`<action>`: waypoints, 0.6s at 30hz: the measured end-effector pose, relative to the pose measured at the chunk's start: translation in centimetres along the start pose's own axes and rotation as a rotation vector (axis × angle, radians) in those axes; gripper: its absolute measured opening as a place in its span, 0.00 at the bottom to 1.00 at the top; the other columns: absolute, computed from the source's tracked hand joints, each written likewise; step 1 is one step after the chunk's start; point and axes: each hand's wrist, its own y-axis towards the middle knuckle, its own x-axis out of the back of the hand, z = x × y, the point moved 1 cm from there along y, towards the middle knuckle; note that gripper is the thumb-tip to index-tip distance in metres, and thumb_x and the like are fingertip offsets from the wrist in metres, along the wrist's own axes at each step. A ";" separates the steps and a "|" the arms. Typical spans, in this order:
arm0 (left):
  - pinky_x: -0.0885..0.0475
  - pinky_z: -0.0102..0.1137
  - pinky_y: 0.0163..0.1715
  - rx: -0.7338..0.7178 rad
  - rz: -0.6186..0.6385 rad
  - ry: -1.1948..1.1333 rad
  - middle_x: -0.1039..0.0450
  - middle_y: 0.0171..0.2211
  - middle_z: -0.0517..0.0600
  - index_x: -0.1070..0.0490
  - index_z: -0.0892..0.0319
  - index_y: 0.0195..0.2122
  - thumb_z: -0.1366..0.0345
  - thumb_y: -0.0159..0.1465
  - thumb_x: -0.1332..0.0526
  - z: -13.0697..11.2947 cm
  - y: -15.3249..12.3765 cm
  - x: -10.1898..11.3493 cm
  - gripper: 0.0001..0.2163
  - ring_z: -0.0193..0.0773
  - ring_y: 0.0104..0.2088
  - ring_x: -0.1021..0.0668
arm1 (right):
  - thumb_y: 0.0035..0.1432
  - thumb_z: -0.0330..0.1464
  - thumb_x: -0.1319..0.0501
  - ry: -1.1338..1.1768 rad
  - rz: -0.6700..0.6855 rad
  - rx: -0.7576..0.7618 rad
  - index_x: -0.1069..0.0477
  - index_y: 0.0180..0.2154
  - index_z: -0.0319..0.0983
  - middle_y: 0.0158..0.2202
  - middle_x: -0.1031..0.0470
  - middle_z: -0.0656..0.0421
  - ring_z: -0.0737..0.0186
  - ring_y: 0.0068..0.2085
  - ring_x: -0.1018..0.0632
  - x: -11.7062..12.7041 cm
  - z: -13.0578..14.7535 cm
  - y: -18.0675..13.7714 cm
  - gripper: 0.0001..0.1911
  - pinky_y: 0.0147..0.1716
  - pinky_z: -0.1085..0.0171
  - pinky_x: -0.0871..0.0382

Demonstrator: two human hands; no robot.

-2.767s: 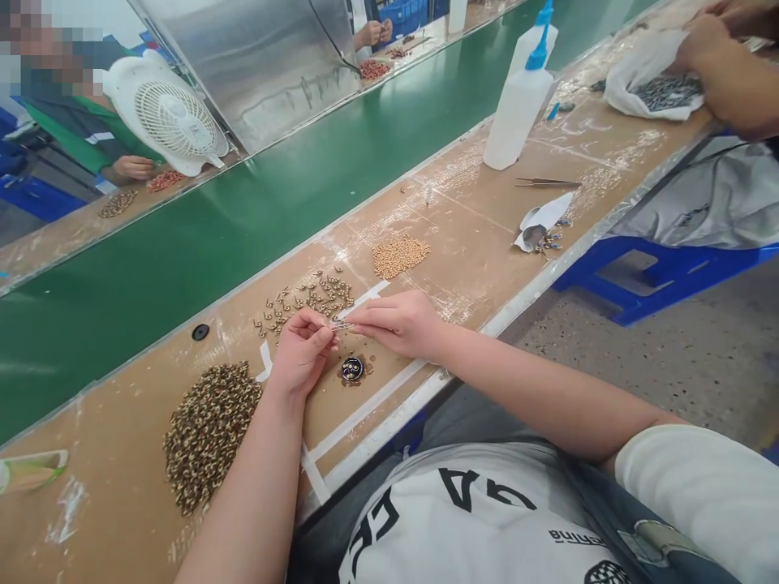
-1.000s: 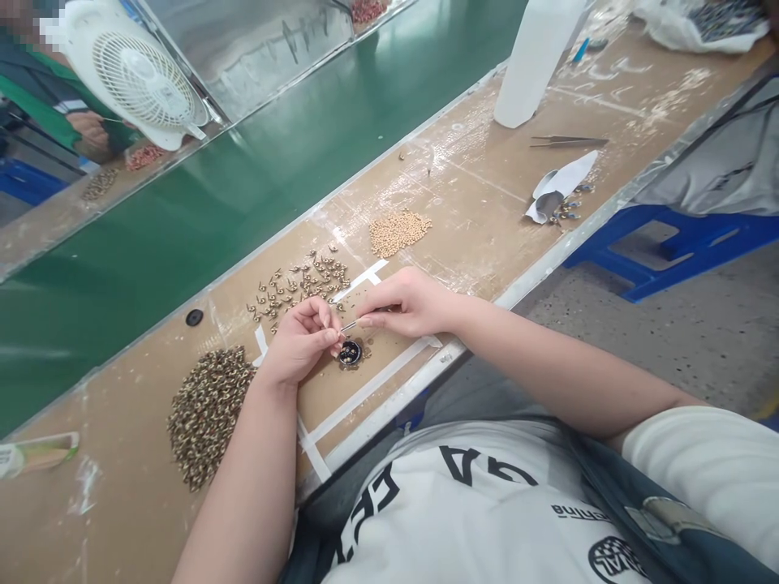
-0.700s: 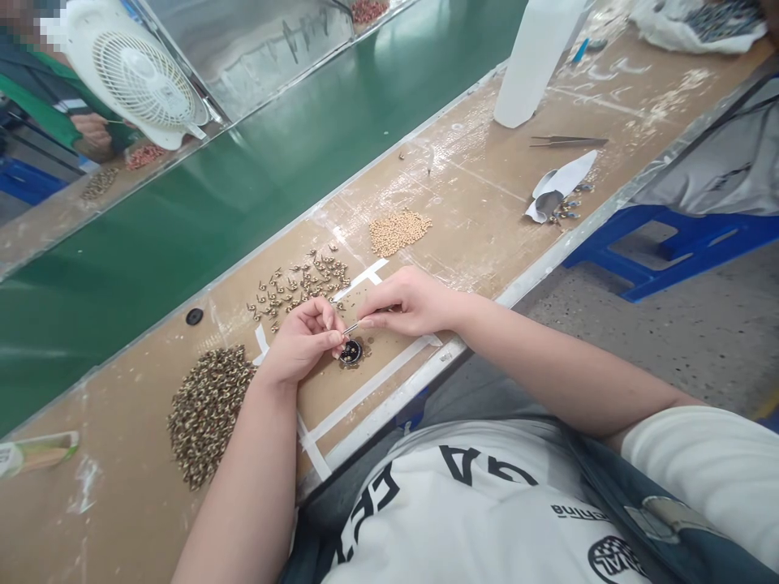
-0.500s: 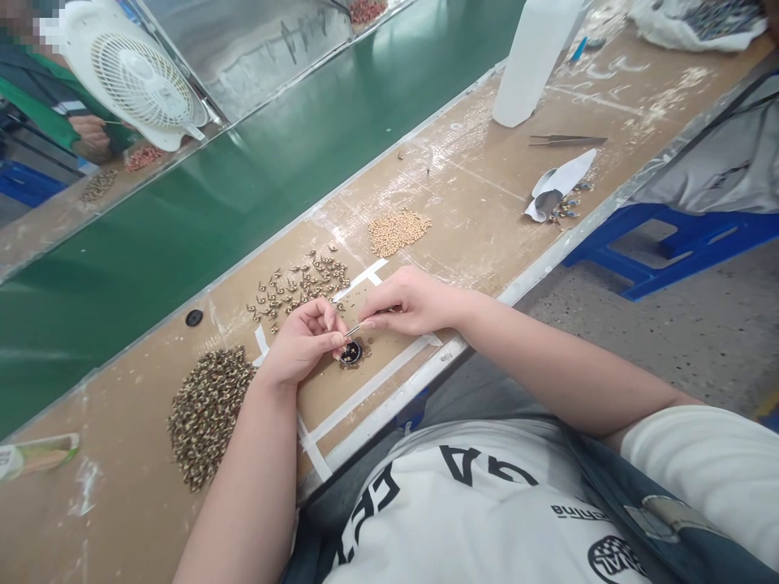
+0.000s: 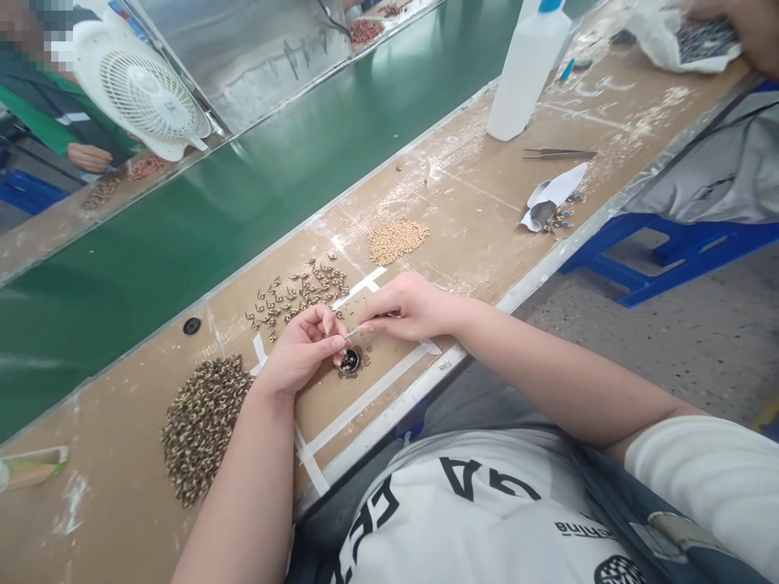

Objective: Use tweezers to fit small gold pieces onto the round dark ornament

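Right hand is gripping a thin metal tool; left hand is pinching at its tip, contents hidden.

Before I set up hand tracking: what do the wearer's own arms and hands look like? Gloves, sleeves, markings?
Left hand and right hand are ungloved; no ring, watch or cable visible. Both forearms bare. Right arm has a loose white short sleeve; left sleeve is out of frame. No markings visible on either arm.
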 end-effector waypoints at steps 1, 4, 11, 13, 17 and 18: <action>0.24 0.22 0.24 -0.001 -0.004 -0.003 0.22 0.29 0.46 0.35 0.58 0.33 0.68 0.60 0.22 0.0 0.0 0.0 0.19 0.30 0.24 0.21 | 0.75 0.42 0.39 -0.014 0.015 -0.009 0.19 0.37 0.39 0.27 0.23 0.61 0.67 0.28 0.28 0.0 0.0 0.0 0.18 0.33 0.66 0.42; 0.25 0.22 0.24 0.001 -0.006 -0.005 0.24 0.29 0.45 0.36 0.58 0.33 0.68 0.60 0.22 -0.1 0.0 -0.1 0.19 0.30 0.24 0.21 | 0.76 0.42 0.41 -0.046 0.069 -0.031 0.20 0.38 0.38 0.28 0.23 0.60 0.66 0.29 0.29 0.1 0.1 0.1 0.19 0.33 0.65 0.42; 0.23 0.23 0.25 0.025 0.002 0.030 0.23 0.31 0.46 0.34 0.58 0.33 0.68 0.59 0.21 -0.4 -0.1 0.1 0.19 0.29 0.25 0.21 | 0.75 0.42 0.40 -0.046 0.038 -0.014 0.19 0.38 0.39 0.27 0.23 0.61 0.66 0.28 0.30 0.2 0.2 0.0 0.18 0.33 0.65 0.41; 0.24 0.22 0.24 0.023 -0.002 0.029 0.23 0.31 0.46 0.35 0.59 0.33 0.68 0.59 0.21 -0.5 -0.1 0.0 0.19 0.29 0.24 0.21 | 0.75 0.42 0.40 -0.065 0.027 -0.002 0.18 0.39 0.40 0.27 0.23 0.61 0.66 0.28 0.29 0.1 0.3 -0.1 0.17 0.33 0.65 0.42; 0.24 0.22 0.25 0.035 0.018 0.023 0.23 0.29 0.46 0.34 0.59 0.33 0.68 0.58 0.20 -0.6 -0.1 -0.1 0.19 0.29 0.24 0.21 | 0.76 0.41 0.41 -0.163 0.055 0.031 0.17 0.40 0.41 0.28 0.22 0.61 0.66 0.28 0.28 0.5 1.0 0.0 0.17 0.32 0.64 0.44; 0.24 0.22 0.25 0.038 0.026 0.023 0.23 0.29 0.46 0.34 0.59 0.33 0.68 0.58 0.20 -0.6 -0.1 -0.1 0.20 0.29 0.24 0.22 | 0.76 0.41 0.41 -0.199 0.071 0.040 0.17 0.40 0.41 0.28 0.22 0.61 0.65 0.28 0.28 0.7 1.2 0.1 0.17 0.31 0.64 0.44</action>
